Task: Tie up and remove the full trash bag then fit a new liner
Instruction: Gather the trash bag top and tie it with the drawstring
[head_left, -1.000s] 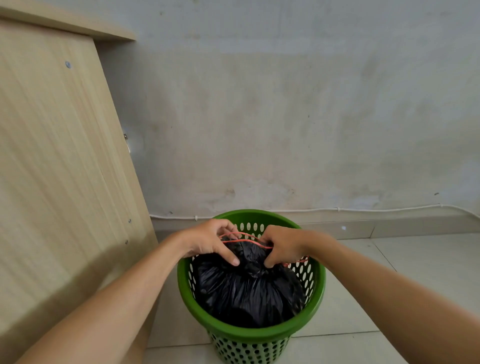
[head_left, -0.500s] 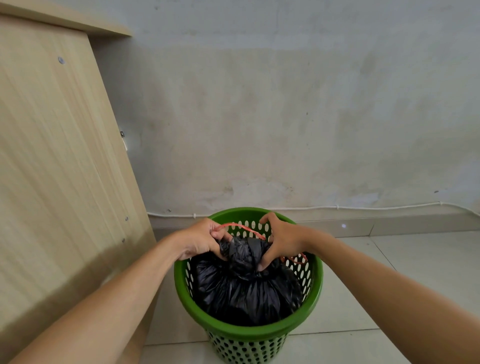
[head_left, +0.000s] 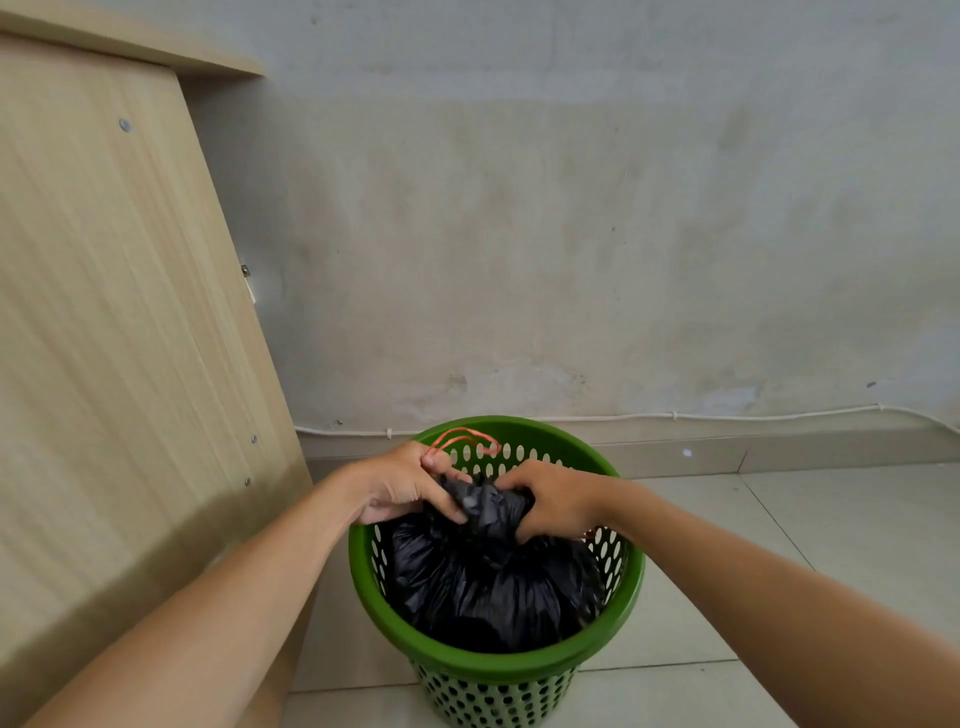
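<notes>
A full black trash bag (head_left: 483, 582) sits inside a green perforated bin (head_left: 613, 639) on the tiled floor. Its top is gathered into a bunched neck between my hands. My left hand (head_left: 400, 483) pinches the neck from the left and holds a thin red drawstring (head_left: 462, 439) that loops up behind it. My right hand (head_left: 553, 499) is clenched around the neck from the right. The bag's bottom is hidden by the bin.
A light wooden furniture panel (head_left: 114, 338) stands close on the left of the bin. A stained grey wall (head_left: 571, 234) with a white cable (head_left: 727, 415) along its base is right behind. Pale floor tiles (head_left: 805, 525) extend to the right.
The red drawstring, earlier stretched between both hands, now loops loose above my left hand. My right hand has shifted down to grip the bag's neck, and the neck is bunched tighter.
</notes>
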